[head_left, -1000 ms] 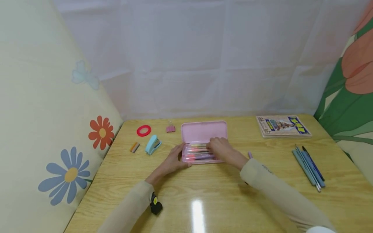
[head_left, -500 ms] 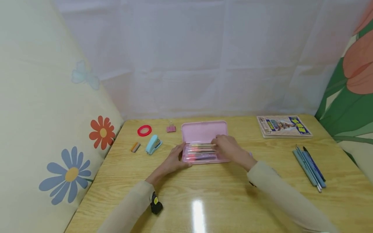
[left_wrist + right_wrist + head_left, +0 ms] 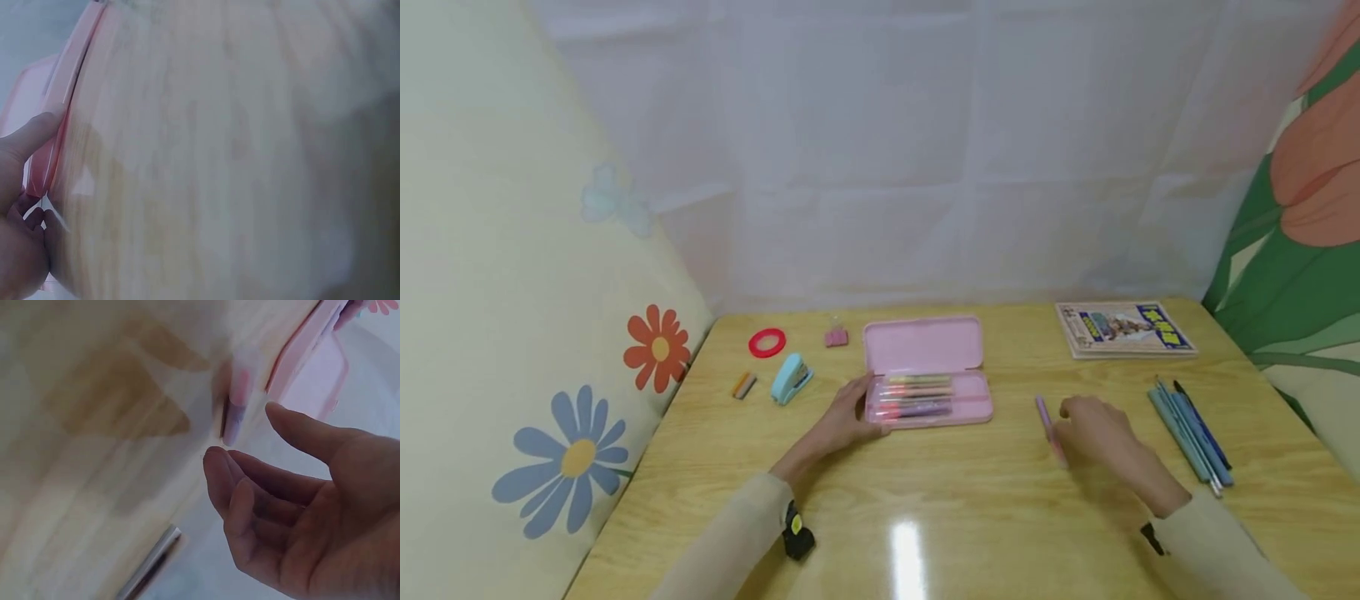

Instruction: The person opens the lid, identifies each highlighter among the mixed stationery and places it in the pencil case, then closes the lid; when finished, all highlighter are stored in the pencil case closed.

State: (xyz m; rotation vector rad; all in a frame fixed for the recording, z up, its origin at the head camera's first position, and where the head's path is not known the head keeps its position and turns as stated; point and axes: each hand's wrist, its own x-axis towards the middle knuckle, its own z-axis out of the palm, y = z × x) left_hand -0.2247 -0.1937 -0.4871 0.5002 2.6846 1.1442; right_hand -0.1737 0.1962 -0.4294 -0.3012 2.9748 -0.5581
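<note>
A pink pencil case (image 3: 972, 408) lies open on the table, its lid folded back, with several colourful pens (image 3: 917, 395) in its tray. My left hand (image 3: 848, 417) holds the case at its left end; in the left wrist view the thumb (image 3: 40, 130) presses its front side. To the right of the case, a purple and pink pen (image 3: 239, 394) lies on the wood. Just beside that pen is my right hand (image 3: 1097, 429), its thumb and bent fingers apart in the right wrist view with nothing between them.
Left of the case are a blue stapler (image 3: 791, 379), a red tape ring (image 3: 767, 342), a pink binder clip (image 3: 836, 336) and a small eraser-like block (image 3: 744, 385). At right lie a book (image 3: 1126, 329) and several blue pens (image 3: 1191, 435).
My right hand has left the case's tray and moved right, over to the purple and pink pen. My left hand stays at the case's left end.
</note>
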